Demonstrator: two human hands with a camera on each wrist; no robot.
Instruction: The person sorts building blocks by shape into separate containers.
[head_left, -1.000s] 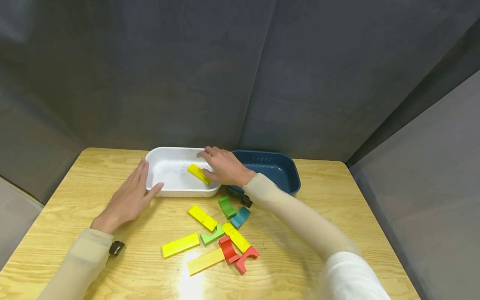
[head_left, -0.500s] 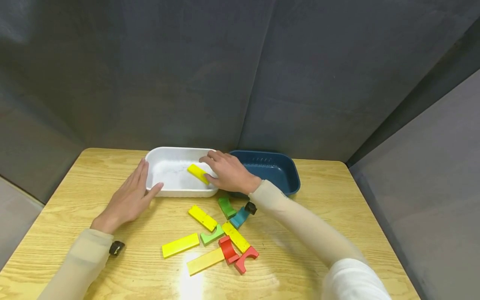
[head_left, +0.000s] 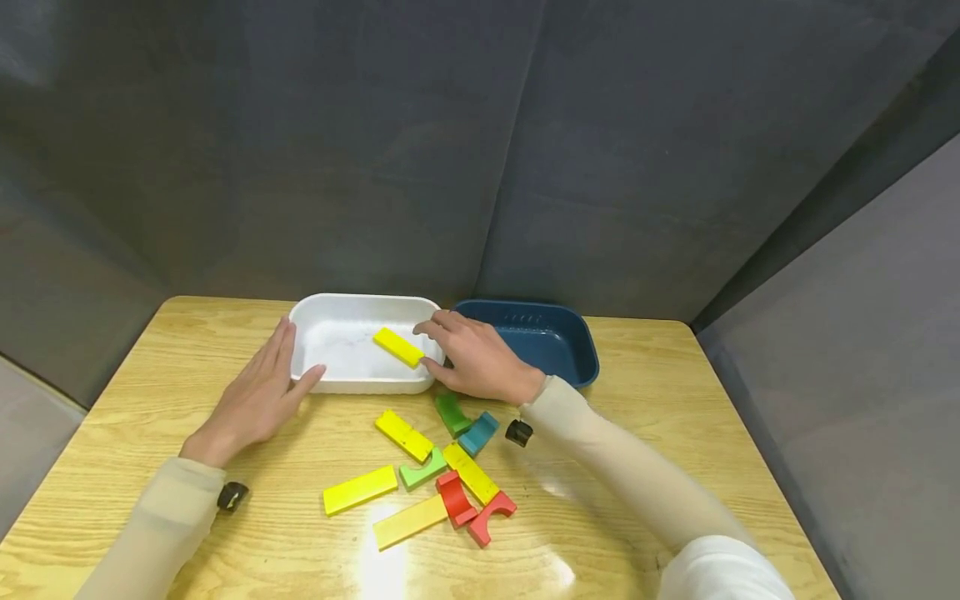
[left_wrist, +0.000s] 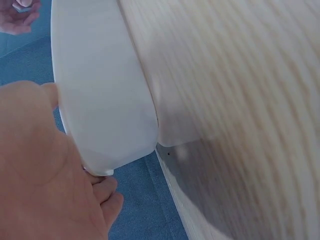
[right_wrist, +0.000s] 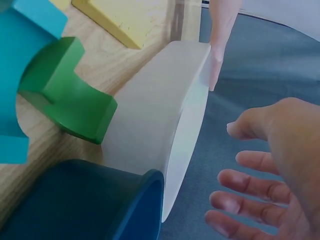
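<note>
Against the left end of a white plastic tray (head_left: 360, 386) lies my left hand (head_left: 251, 400), its fingers straight along the outside and its thumb at the near rim. My right hand (head_left: 483, 354) hovers over the tray's right end with loosely bent fingers, holding nothing; the right wrist view shows its palm (right_wrist: 295, 200) free. A single yellow block (head_left: 398, 347) lies inside the tray, just left of the right thumb. The dark blue tray (head_left: 592, 350) stands to the right, partly hidden by the right hand.
Several blocks lie on the wooden table (head_left: 637, 400) before the trays: flat yellow ones (head_left: 361, 490), a green arch (head_left: 453, 414), a light green arch (head_left: 423, 470), a blue arch (head_left: 478, 433) and two red arches (head_left: 455, 498). A dark cloth wall (head_left: 360, 167) stands behind.
My right hand has drawn back to the right and slightly nearer, away from the yellow block, which stays in the white tray. The left hand has stayed put.
</note>
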